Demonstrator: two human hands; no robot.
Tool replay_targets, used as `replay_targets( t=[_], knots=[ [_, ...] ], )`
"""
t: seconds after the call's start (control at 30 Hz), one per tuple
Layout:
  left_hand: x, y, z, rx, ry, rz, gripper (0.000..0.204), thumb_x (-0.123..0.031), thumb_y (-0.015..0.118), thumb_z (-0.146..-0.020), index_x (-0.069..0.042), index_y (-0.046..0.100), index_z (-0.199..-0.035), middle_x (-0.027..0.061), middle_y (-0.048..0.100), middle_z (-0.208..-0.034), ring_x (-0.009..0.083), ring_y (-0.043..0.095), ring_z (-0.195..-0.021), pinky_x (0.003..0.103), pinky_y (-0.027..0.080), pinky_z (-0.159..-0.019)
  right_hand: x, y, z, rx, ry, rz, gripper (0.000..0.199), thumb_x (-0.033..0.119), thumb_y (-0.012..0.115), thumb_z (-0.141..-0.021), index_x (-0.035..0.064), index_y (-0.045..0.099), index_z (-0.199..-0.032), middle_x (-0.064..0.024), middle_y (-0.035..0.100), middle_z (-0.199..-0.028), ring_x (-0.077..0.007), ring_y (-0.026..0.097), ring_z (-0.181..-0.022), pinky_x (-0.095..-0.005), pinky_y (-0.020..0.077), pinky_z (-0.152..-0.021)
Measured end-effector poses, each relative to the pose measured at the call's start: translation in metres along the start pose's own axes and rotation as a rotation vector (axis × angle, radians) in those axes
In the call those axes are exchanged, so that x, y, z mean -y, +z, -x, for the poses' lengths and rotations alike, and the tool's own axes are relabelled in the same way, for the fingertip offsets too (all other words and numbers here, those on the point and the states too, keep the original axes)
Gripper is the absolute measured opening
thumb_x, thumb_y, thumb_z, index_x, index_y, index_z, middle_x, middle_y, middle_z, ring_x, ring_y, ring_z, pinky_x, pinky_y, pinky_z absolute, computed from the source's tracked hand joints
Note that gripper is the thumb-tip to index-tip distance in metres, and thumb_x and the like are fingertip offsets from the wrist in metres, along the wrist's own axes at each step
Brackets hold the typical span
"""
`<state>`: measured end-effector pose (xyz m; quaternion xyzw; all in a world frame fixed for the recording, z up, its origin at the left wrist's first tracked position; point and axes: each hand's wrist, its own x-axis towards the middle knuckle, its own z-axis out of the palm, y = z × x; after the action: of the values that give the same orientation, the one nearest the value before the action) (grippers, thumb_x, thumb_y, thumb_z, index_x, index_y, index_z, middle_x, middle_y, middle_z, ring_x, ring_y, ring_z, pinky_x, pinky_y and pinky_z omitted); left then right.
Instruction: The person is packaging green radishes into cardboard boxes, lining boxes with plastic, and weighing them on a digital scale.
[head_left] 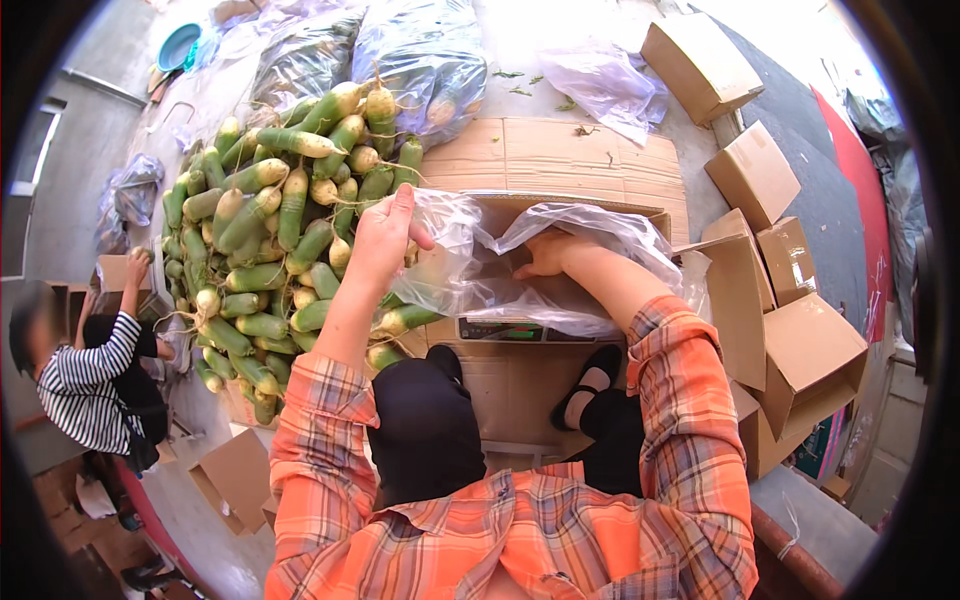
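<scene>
A clear plastic bag point(600, 225) lines an open cardboard box point(650, 217) in front of me, its loose edges spilling over the rim. Closed at the bag's left edge, my left hand point(385, 240) grips the plastic. My right hand point(548, 253) reaches down into the bag's mouth, fingers apart and pointing left, with nothing seen in them; the plastic partly covers it. Under the box's near side shows a scale point(500, 330) with a green display. A big heap of green radishes point(290, 210) with pale ends lies just left of my left hand.
Flattened cardboard point(580, 155) lies beyond the box. Several empty cartons point(815, 350) are stacked to the right. Filled plastic sacks point(420, 70) stand behind the heap, and a loose plastic sheet point(605, 90) lies far right. A person in a striped top point(95, 375) works at the left.
</scene>
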<state>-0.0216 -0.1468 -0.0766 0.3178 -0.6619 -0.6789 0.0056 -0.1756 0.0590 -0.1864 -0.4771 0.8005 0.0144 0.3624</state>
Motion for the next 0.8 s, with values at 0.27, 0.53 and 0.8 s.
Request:
replay_targets(
  t=[0.27,0.53,0.8],
  knots=[
    [0.062,0.004,-0.042,-0.202,0.313,-0.300,0.036,-0.035,0.054,-0.091,-0.001,0.064,-0.095,0.0105,0.063,-0.077,0.0178,0.058,-0.068,0.031,0.046,-0.066,0.039,-0.026,0.012,0.141,0.018,0.001,0.047,0.037,0.055,-0.086,0.0005,0.057,-0.116,-0.0180,0.056,-0.121,-0.0325,0.053,-0.112,-0.0409,0.0419,-0.094],
    [0.014,0.020,-0.037,-0.124,0.873,-0.670,0.020,-0.012,0.064,-0.082,-0.002,0.065,-0.100,0.0067,0.063,-0.085,0.0199,0.058,-0.082,0.029,0.046,-0.075,0.091,-0.048,0.111,-0.382,-0.331,-0.415,0.046,0.031,0.069,-0.077,0.0116,0.055,-0.115,-0.0081,0.061,-0.093,-0.0268,0.058,-0.092,-0.0379,0.0463,-0.079],
    [0.018,0.044,-0.086,0.077,0.501,-0.038,0.015,-0.012,0.059,-0.088,0.002,0.066,-0.086,-0.0031,0.060,-0.071,0.0039,0.048,-0.065,0.021,0.041,-0.059,0.098,-0.011,0.112,-0.805,-0.714,0.126,0.006,0.016,0.060,-0.067,0.0133,0.058,-0.071,0.0000,0.048,-0.073,-0.0171,0.050,-0.073,-0.0305,0.0398,-0.066]
  ],
)
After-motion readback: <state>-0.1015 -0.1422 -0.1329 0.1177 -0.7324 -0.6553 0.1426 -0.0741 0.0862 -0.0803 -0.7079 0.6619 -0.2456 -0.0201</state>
